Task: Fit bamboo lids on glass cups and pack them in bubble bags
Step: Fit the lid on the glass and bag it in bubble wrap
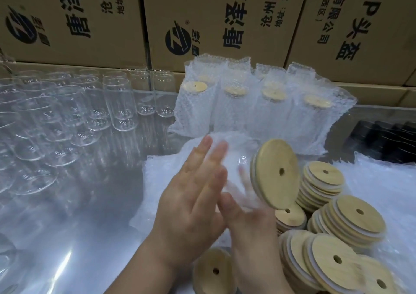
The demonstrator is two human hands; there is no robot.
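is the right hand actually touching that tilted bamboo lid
Cannot tell. In the head view the right hand reaches up beside the tilted bamboo lid, but its fingers are motion-blurred where they would meet the lid's edge, so neither contact nor gap shows plainly.

four bagged cups (234,107); two hands (191,206), three cardboard boxes (216,19)

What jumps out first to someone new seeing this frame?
Probably the two hands in the lower centre, the left hand open and flat, the right hand blurred beside a tilted bamboo lid; whether it grips the lid is unclear. Next, the stacks of bamboo lids at lower right and the field of bare glass cups on the left. Behind the hands stands a row of bubble-bagged cups already lidded.
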